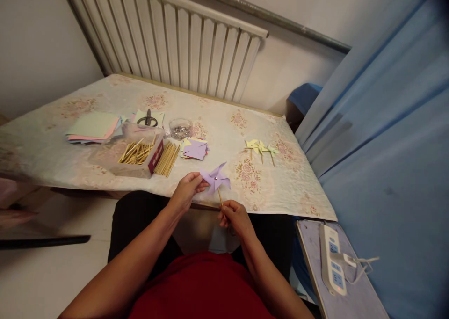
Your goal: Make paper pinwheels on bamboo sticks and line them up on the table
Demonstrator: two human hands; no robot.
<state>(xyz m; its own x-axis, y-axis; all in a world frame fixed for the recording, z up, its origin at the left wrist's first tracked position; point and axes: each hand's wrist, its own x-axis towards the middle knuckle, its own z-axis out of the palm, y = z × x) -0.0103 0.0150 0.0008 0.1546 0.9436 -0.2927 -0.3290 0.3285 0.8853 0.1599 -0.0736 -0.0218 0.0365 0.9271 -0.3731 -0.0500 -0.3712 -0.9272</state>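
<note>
Presently the left hand pinches a blade of the purple pinwheel at the table edge; the right hand grips its stick. Assembly appears finished; next, a careful spin check.

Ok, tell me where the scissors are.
The scissors lie at the table's far left, on pale paper behind the stick box, left of the glass bowl.

One purple pinwheel is held above the near edge of the worktop. Three yellow-green pinwheels lie to the right. One pair of scissors, one glass bowl and one open box of sticks sit left of centre. One power strip lies near right.
</note>
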